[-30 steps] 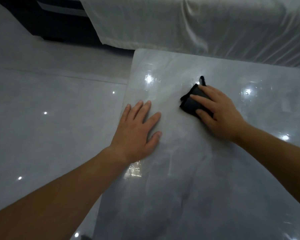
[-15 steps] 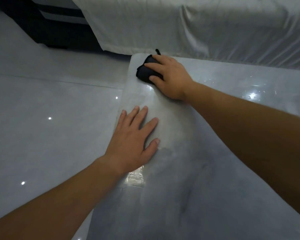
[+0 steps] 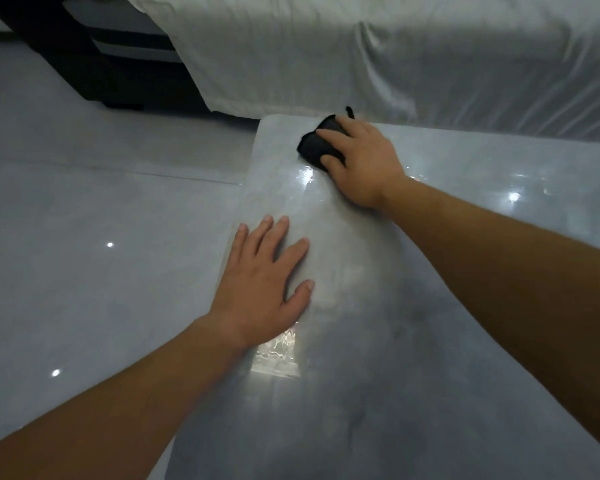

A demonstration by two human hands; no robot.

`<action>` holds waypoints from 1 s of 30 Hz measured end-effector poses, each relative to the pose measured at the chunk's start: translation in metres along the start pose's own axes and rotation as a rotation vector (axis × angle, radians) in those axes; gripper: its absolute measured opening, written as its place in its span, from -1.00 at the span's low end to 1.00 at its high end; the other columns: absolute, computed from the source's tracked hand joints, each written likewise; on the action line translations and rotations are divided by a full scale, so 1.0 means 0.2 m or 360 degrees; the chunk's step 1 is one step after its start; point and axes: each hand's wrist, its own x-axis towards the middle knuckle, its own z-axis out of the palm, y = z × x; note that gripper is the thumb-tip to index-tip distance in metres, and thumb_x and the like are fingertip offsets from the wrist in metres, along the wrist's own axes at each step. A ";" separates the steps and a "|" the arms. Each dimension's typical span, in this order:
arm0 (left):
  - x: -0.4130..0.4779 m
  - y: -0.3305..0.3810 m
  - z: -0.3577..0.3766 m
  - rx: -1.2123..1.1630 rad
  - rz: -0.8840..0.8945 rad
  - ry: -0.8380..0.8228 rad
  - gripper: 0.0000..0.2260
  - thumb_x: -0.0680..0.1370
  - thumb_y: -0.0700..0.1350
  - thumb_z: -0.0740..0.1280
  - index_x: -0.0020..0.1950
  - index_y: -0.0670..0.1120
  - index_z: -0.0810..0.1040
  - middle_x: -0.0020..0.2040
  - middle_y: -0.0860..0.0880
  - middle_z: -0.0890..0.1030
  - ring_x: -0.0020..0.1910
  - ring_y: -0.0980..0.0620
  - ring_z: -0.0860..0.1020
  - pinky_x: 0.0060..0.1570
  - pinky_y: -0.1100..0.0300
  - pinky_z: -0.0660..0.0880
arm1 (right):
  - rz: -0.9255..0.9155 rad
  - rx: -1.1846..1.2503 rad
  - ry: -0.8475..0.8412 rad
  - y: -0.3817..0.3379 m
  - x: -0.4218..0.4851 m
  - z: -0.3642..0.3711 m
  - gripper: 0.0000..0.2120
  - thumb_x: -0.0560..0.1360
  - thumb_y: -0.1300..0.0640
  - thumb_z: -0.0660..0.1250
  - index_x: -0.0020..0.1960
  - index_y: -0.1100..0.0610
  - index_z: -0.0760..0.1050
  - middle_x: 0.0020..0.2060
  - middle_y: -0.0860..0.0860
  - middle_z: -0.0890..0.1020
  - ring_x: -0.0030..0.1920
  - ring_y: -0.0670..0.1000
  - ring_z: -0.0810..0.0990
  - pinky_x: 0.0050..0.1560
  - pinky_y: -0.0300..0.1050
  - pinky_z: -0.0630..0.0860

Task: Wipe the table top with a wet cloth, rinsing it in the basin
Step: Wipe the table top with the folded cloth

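A grey marble table top (image 3: 413,393) fills the lower right, glossy and wet in streaks. My right hand (image 3: 361,164) presses a folded black cloth (image 3: 314,145) flat onto the table near its far left corner, fingers spread over it. My left hand (image 3: 267,289) lies palm down on the table's left edge, fingers apart, holding nothing. No basin is in view.
A sofa under a white cover (image 3: 395,53) runs right behind the table's far edge. Dark furniture (image 3: 94,57) stands at the upper left. Glossy grey floor tiles (image 3: 84,237) stretch to the left of the table.
My right hand swept the cloth from mid-table up to the far left corner, then a little to the right along the far edge. My left hand stayed planted on the left edge.
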 end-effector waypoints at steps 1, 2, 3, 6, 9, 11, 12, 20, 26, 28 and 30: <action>0.00 0.01 -0.01 0.0000 -0.0021 -0.0019 -0.45 0.55 0.21 0.17 0.48 -0.01 0.41 0.59 -0.18 0.23 0.59 -0.20 0.12 0.54 -0.24 -0.01 | 0.0140 0.0004 0.0061 0.08 -0.07 -0.02 -0.52 0.64 -0.09 0.18 0.54 -0.05 0.30 0.56 0.07 0.25 0.52 0.16 0.22 0.52 0.01 0.10; 0.01 0.02 -0.02 -0.0002 -0.0048 -0.0043 -0.44 0.54 0.21 0.16 0.47 -0.01 0.42 0.58 -0.18 0.24 0.59 -0.20 0.12 0.54 -0.24 -0.01 | 0.0280 0.0013 0.0110 0.15 -0.15 -0.05 -0.52 0.64 -0.08 0.18 0.53 -0.04 0.31 0.56 0.08 0.25 0.53 0.18 0.22 0.53 0.02 0.10; 0.01 0.04 -0.02 -0.0010 -0.0076 -0.0060 -0.45 0.53 0.20 0.15 0.46 -0.01 0.42 0.58 -0.19 0.25 0.59 -0.21 0.12 0.54 -0.25 -0.01 | 0.0385 0.0021 0.0144 0.22 -0.24 -0.07 -0.52 0.64 -0.07 0.18 0.53 -0.02 0.31 0.56 0.09 0.25 0.53 0.19 0.21 0.53 0.03 0.10; 0.02 0.10 -0.04 -0.0023 -0.0160 -0.0054 -0.48 0.49 0.17 0.14 0.37 -0.03 0.45 0.54 -0.22 0.29 0.56 -0.25 0.16 0.51 -0.29 0.04 | 0.0464 0.0026 0.0161 0.27 -0.44 -0.10 -0.52 0.64 -0.06 0.21 0.53 0.00 0.33 0.55 0.12 0.27 0.53 0.21 0.21 0.54 0.08 0.12; 0.01 0.16 -0.05 -0.0015 -0.0265 -0.0098 -0.48 0.50 0.14 0.11 0.42 -0.03 0.39 0.59 -0.20 0.21 0.59 -0.21 0.10 0.53 -0.23 0.00 | 0.0278 0.0079 0.0083 0.19 -0.67 -0.07 -0.53 0.62 -0.08 0.21 0.50 -0.01 0.38 0.54 0.13 0.32 0.52 0.24 0.25 0.53 0.14 0.17; 0.00 0.20 -0.06 -0.0005 -0.0315 -0.0126 -0.46 0.52 0.13 0.05 0.47 -0.01 0.33 0.60 -0.18 0.17 0.59 -0.18 0.06 0.54 -0.21 -0.01 | 0.0014 0.0095 -0.0035 0.18 -0.84 -0.06 -0.52 0.59 -0.12 0.15 0.47 -0.02 0.42 0.51 0.12 0.36 0.50 0.25 0.29 0.50 0.16 0.23; -0.01 0.21 -0.06 0.0006 -0.0330 -0.0137 -0.45 0.52 0.14 0.02 0.48 -0.01 0.31 0.60 -0.18 0.17 0.59 -0.18 0.06 0.53 -0.20 0.00 | -0.0065 0.0075 -0.0081 0.21 -0.89 -0.07 -0.51 0.58 -0.14 0.13 0.47 -0.03 0.43 0.51 0.11 0.36 0.50 0.24 0.30 0.50 0.15 0.23; -0.13 0.28 -0.07 0.0020 -0.0244 -0.0131 -0.54 0.50 0.13 0.10 0.30 -0.06 0.46 0.40 -0.23 0.40 0.37 -0.28 0.37 0.40 -0.24 0.28 | 0.0444 0.0096 0.0050 0.08 -1.20 -0.08 -0.55 0.59 -0.03 0.27 0.47 -0.04 0.42 0.53 0.12 0.33 0.49 0.24 0.29 0.44 0.16 0.28; -0.43 0.47 -0.17 -0.0392 -0.0108 -0.0221 -0.43 0.48 0.14 0.10 0.37 -0.13 0.48 0.39 -0.23 0.45 0.39 -0.25 0.40 0.40 -0.10 0.31 | 0.0316 0.0084 -0.0095 -0.22 -1.84 -0.07 -0.53 0.42 0.11 0.48 0.32 -0.01 0.56 0.40 0.14 0.50 0.23 0.28 0.52 0.14 0.15 0.51; -0.57 0.56 -0.22 -0.0742 -0.0157 -0.0335 -0.47 0.52 0.14 0.17 0.41 -0.09 0.45 0.37 -0.13 0.48 0.33 -0.12 0.47 0.35 0.03 0.38 | 0.0535 0.0385 -0.0164 -0.30 -1.95 -0.13 -0.56 0.47 0.16 0.45 0.34 0.02 0.55 0.37 0.10 0.52 0.20 0.22 0.53 0.23 0.02 0.46; -0.69 0.67 -0.28 -0.1162 -0.0318 -0.0533 -0.60 0.60 0.09 0.27 0.42 0.03 0.42 0.31 -0.01 0.50 0.19 0.08 0.55 0.19 0.17 0.47 | 0.0998 0.0978 -0.0104 -0.39 -2.04 -0.26 -0.60 0.55 0.15 0.40 0.38 0.01 0.51 0.30 0.01 0.56 0.22 0.06 0.55 0.27 -0.17 0.40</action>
